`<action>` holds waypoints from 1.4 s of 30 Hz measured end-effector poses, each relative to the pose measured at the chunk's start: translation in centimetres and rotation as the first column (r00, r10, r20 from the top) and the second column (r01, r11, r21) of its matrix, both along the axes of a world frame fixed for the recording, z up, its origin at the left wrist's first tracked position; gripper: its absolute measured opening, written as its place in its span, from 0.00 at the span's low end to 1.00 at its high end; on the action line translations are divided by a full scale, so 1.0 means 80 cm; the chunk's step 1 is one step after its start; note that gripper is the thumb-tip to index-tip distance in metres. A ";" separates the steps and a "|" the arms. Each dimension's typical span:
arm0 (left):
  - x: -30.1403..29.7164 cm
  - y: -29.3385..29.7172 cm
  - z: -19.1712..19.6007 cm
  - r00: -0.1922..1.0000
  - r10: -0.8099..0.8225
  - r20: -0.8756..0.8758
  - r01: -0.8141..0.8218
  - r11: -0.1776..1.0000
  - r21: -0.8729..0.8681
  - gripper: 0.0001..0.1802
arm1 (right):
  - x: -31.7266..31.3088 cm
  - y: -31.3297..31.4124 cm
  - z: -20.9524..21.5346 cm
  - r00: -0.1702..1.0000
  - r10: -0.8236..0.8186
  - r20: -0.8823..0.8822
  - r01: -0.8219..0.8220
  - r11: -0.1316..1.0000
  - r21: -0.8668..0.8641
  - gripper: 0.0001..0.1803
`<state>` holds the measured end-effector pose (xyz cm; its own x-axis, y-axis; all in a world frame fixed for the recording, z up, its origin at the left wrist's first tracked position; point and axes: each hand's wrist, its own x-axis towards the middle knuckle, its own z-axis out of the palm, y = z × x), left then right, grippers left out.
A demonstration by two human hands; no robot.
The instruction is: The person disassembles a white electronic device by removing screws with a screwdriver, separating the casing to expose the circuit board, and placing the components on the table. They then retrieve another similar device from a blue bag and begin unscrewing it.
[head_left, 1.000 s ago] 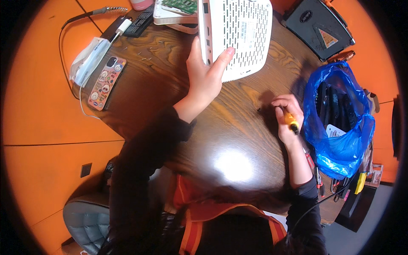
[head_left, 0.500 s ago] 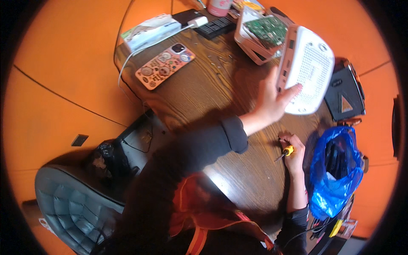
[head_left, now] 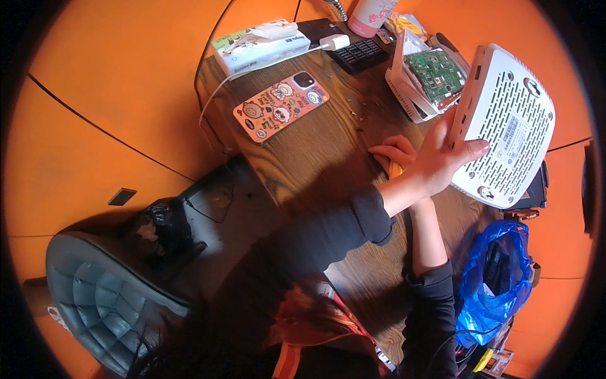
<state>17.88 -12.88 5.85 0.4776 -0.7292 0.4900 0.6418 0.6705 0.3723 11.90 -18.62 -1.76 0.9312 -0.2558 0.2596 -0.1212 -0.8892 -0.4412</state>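
Since the earlier frame, the right hand (head_left: 392, 153) had shifted from the desk's right edge to its middle, fingers closed around an orange-handled tool (head_left: 395, 169). Left hand (head_left: 442, 158) gripped the white perforated plastic device casing (head_left: 505, 126), raised and tilted above the dark wooden desk (head_left: 315, 158). Opened white shell with green circuit board (head_left: 434, 74) lay behind: one unit seemingly dismantled, this casing apparently unopened. Cartoon-patterned orange phone (head_left: 281, 105) rested apart.
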 end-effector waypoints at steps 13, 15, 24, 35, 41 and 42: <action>0.004 -0.025 -0.030 0.921 -0.307 -0.239 0.334 0.939 0.084 0.31 | -0.117 0.033 0.014 0.857 -0.411 0.311 0.449 0.892 -0.056 0.12; 0.008 -0.025 -0.035 0.902 -0.355 -0.244 0.384 0.919 0.084 0.28 | -0.151 0.044 0.011 0.755 -0.493 0.431 0.564 0.825 -0.044 0.10; -0.005 -0.018 -0.042 0.898 -0.399 -0.188 0.440 0.842 0.313 0.34 | -0.229 0.070 0.009 0.309 -0.887 0.342 0.336 0.438 0.834 0.05; -0.012 -0.019 -0.060 0.835 -0.522 -0.177 0.551 0.799 0.241 0.31 | -0.246 0.067 -0.012 0.443 -0.784 0.435 0.195 0.558 0.807 0.10; -0.014 0.001 -0.060 0.881 -0.449 -0.149 0.473 0.844 0.253 0.32 | -0.238 0.062 -0.007 0.359 -0.842 0.402 0.276 0.508 0.816 0.05; -0.013 -0.001 -0.060 0.872 -0.470 -0.139 0.490 0.840 0.234 0.33 | -0.239 0.060 -0.005 0.335 -0.860 0.385 0.282 0.481 0.830 0.05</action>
